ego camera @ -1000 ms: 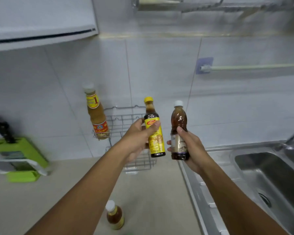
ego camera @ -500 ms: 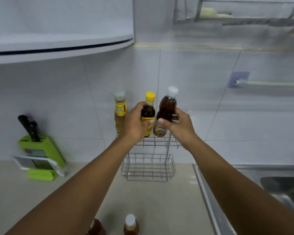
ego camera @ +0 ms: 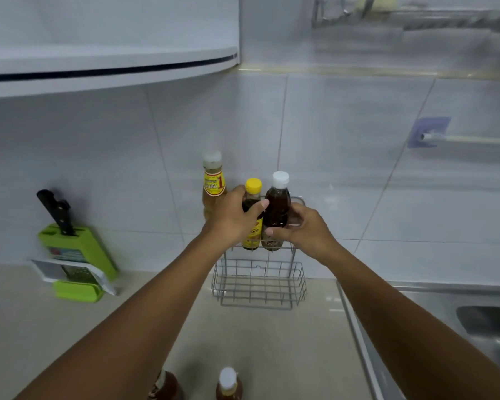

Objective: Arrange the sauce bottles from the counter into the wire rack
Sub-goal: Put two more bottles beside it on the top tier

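Left hand (ego camera: 233, 219) gripped the yellow-cap bottle (ego camera: 253, 210), right hand (ego camera: 302, 228) gripped the white-cap bottle (ego camera: 277, 207), both at the rack's (ego camera: 259, 287) upper tier, frame center. A third bottle (ego camera: 212, 183) stood just left; two more bottles (ego camera: 228, 383) sat on the counter (ego camera: 286, 342) at bottom edge.

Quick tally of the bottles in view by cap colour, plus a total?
White or clear cap: 3, namely the tall bottle in the rack, the dark bottle in the right hand, one on the counter
Yellow cap: 1, in the left hand
Cap hidden: 1
Total: 5
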Motion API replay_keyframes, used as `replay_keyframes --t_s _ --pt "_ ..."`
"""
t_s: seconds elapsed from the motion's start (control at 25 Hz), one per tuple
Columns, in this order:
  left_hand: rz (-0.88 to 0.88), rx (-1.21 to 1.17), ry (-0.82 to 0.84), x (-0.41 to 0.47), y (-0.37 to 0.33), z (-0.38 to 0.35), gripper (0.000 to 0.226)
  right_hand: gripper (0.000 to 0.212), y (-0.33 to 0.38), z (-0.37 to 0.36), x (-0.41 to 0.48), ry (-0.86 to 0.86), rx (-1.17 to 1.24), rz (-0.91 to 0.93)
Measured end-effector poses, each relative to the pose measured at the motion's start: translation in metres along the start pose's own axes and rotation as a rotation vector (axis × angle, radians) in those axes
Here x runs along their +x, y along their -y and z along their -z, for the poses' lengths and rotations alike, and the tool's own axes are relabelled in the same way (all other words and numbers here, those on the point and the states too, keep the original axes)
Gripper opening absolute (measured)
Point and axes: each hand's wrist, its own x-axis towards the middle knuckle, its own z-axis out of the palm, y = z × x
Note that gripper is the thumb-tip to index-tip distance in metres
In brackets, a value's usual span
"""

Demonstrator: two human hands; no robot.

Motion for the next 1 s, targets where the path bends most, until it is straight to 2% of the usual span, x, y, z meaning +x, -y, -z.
replay_keyframes --t_s 0.08,0.2,0.4,0.52,0.68,0.8,0.92,1.0 --pt "-0.033 -0.004 -0.079 0.001 -0.009 0.01 0.039 0.057 0.0 0.006 -0.001 0.034 -0.037 -0.024" --pt "-0.064 0.097 -0.11 0.005 -0.018 0.018 0.052 0.055 0.008 0.006 -0.001 0.057 -0.079 -0.006" --pt "-0.11 0.265 -0.099 0.003 -0.022 0.032 0.036 0.052 0.018 -0.007 0.001 0.097 -0.115 0.014" --pt "-0.149 0.402 -0.088 0.004 -0.026 0.037 0.012 0.052 0.016 -0.01 0.002 0.088 -0.111 0.003" --pt "-0.193 0.489 -0.076 0.003 -0.028 0.036 0.022 0.053 0.015 -0.011 0.0 0.092 -0.099 -0.004" --pt "-0.202 0.47 -0.085 0.003 -0.026 0.036 0.013 0.053 0.014 -0.013 -0.003 0.067 -0.071 -0.016" --pt "-0.22 0.416 -0.069 -0.007 -0.026 0.037 0.06 0.062 0.015 -0.011 -0.006 0.073 -0.057 -0.025" --pt "-0.287 0.378 -0.123 -0.019 -0.025 0.045 0.065 0.071 0.017 -0.009 -0.009 0.082 -0.063 -0.024"
